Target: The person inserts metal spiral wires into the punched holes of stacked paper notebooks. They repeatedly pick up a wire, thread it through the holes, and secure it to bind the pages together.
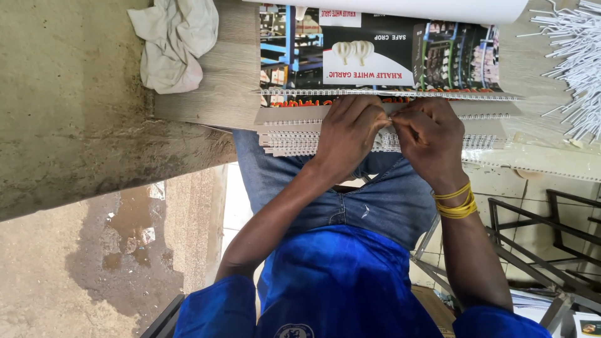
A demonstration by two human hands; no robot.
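A stack of wire-bound calendars lies on a wooden table, its printed top sheet showing photos and a dark panel. Several white wire spines run along the stack's near edge. My left hand and my right hand meet at the middle of that edge, fingertips pinched together on one white wire spine. Yellow rubber bands circle my right wrist. The fingers hide the spot where the wire is gripped.
A crumpled whitish cloth sits on the table's left end. Loose white wire pieces pile at the far right. A white sheet roll lies beyond the stack. A dark metal frame stands lower right, a wet patch on the ground left.
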